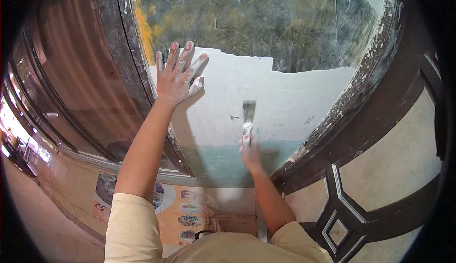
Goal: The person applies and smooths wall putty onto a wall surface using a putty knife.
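My left hand (176, 80) lies spread against the wall, its fingers dusted with white, near the upper left edge of a white patch (223, 82). In my right hand (249, 153), lower and nearer the middle, is a putty knife (248, 112) with its flat blade pointing up the wall. The blade is over the white surface; whether it presses on it I cannot tell. White stuff coats the neck of the knife. The right hand is somewhat blurred, and its fingers wrap the handle. Above the patch's ragged edge the wall shows a mottled dark green-grey (256, 16).
A dark worn frame (118, 39) with brown panels bounds the wall on the left. On the right run a paint-flecked frame (351, 92) and a dark door with pale panels (394, 163). Below, a printed orange sheet (171, 220) covers part of the floor.
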The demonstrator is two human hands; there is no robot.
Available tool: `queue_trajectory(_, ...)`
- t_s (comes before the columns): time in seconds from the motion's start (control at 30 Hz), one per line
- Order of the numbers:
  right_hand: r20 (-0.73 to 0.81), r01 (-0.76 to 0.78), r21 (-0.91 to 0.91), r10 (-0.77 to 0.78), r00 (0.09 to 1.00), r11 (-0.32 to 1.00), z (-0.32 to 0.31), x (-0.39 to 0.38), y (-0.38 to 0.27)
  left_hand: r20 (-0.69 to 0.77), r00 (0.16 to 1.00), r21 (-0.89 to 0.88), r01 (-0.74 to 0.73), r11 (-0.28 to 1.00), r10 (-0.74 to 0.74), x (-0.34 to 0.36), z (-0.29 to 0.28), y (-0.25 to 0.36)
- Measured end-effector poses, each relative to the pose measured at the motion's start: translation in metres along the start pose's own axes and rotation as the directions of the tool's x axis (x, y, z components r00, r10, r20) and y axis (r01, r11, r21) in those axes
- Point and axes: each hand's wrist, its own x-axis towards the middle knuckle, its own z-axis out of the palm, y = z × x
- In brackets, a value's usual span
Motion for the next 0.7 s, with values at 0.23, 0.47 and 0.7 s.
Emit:
queue_trajectory(0.23, 0.01, -0.031, 0.176, 0.029, 1.0, 0.984, 0.007, -0.007, -0.046, 0.01, 1.0, 0.004, -0.004, 1.0, 0.004, -0.005, 0.0, -0.005)
queue_trajectory(0.47, -0.132, 0.148, -0.048, -0.154, 0.979, 0.988, 0.005, 0.001, -0.083, 0.047, 0.999, 0.03, -0.007, 1.0, 0.006, -0.006, -0.007, -0.011)
queue_trajectory(0.7, 0.149, -0.277, 0.341, 0.239, 0.96, 0.898, 0.035, -0.059, 0.024, 0.018, 1.0, 0.009, -0.021, 1.0, 0.021, -0.004, -0.001, -0.008)
